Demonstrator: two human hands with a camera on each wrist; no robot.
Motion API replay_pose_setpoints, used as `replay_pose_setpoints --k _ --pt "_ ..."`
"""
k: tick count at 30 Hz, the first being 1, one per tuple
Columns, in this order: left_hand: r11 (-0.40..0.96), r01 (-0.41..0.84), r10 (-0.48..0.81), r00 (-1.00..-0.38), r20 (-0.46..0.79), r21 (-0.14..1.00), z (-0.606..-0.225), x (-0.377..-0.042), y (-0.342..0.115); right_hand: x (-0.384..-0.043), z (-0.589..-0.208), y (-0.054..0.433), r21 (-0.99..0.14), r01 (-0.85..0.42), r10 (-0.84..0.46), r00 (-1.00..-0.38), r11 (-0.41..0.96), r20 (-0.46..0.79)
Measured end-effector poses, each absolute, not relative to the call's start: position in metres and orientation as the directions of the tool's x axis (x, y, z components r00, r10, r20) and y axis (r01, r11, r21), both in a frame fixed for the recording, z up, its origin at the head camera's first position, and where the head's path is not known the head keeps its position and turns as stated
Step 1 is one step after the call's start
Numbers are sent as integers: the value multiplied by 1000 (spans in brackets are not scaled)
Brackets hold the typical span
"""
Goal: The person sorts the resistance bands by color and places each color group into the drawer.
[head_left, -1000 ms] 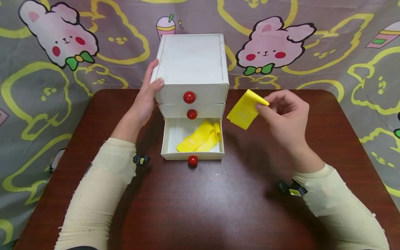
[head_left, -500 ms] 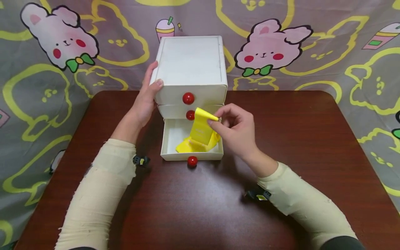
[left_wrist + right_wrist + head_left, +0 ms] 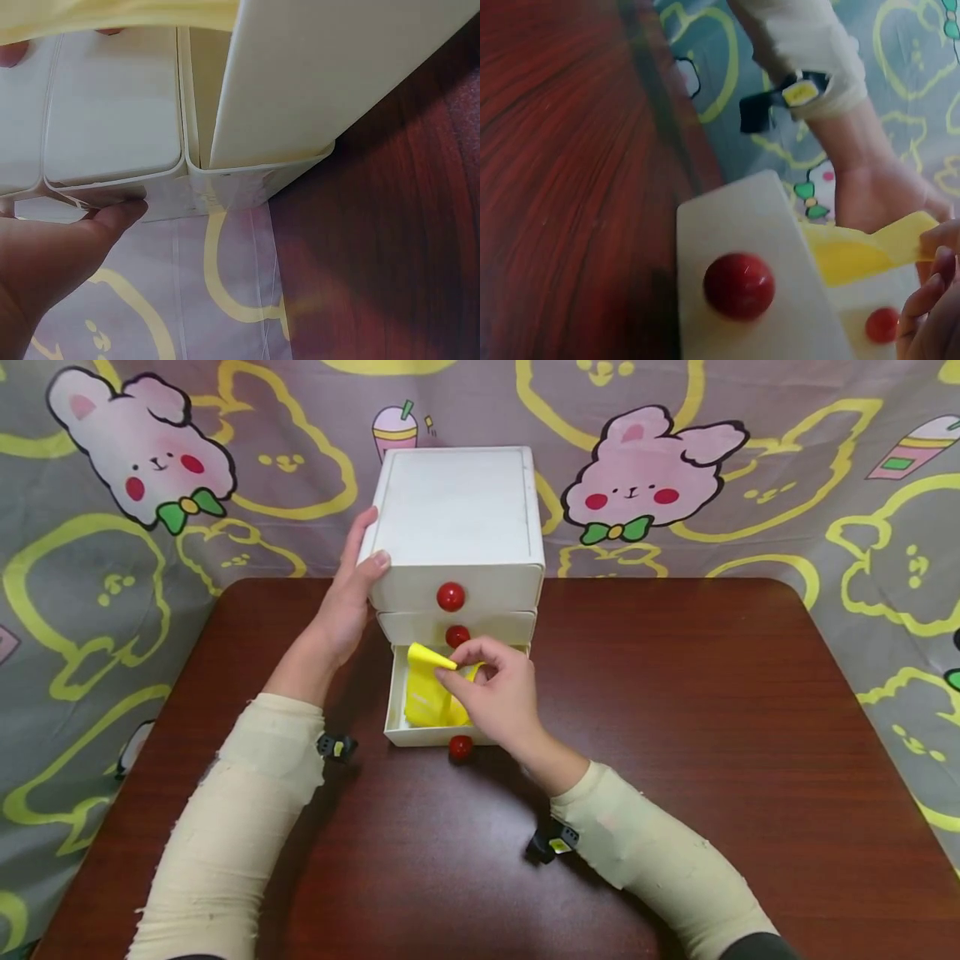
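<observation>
A white drawer cabinet point(image 3: 457, 506) stands on the table, its bottom drawer point(image 3: 420, 739) pulled out. Against the cabinet's left side my left hand point(image 3: 341, 614) presses with extended fingers, its thumb point(image 3: 120, 214) at the front edge. My right hand point(image 3: 504, 693) pinches a folded yellow band point(image 3: 426, 681) between thumb and fingertips, over the pulled-out drawer. Under it lies more yellow band point(image 3: 456, 714), partly hidden by the hand. In the right wrist view the yellow band point(image 3: 855, 255) hangs behind the drawer's front panel.
Each drawer has a red round knob point(image 3: 451, 597); the upper two drawers are closed. The dark reddish-brown table point(image 3: 697, 693) spreads to both sides. A cartoon-print cloth point(image 3: 285, 468) hangs close behind the cabinet.
My right hand has swung left from beside the cabinet to over the bottom drawer, carrying the folded yellow band lower. My left hand stays on the cabinet.
</observation>
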State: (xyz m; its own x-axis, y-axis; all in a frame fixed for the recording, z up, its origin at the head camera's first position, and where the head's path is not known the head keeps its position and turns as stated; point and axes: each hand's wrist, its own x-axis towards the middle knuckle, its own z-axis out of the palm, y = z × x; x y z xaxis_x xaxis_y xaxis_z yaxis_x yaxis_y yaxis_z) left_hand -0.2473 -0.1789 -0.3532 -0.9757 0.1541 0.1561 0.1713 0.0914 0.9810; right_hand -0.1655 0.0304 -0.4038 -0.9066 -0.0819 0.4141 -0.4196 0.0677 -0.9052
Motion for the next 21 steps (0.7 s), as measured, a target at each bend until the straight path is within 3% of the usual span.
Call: replay_pose_setpoints --k 9,21 --pt "95 136 152 -981 121 986 -351 -249 -178 -177 -417 48 -863 -335 -50 -938 379 343" --pt "71 136 143 -982 125 988 -353 -249 -177 -183 -419 75 -755 -292 -141 -955 587 260"
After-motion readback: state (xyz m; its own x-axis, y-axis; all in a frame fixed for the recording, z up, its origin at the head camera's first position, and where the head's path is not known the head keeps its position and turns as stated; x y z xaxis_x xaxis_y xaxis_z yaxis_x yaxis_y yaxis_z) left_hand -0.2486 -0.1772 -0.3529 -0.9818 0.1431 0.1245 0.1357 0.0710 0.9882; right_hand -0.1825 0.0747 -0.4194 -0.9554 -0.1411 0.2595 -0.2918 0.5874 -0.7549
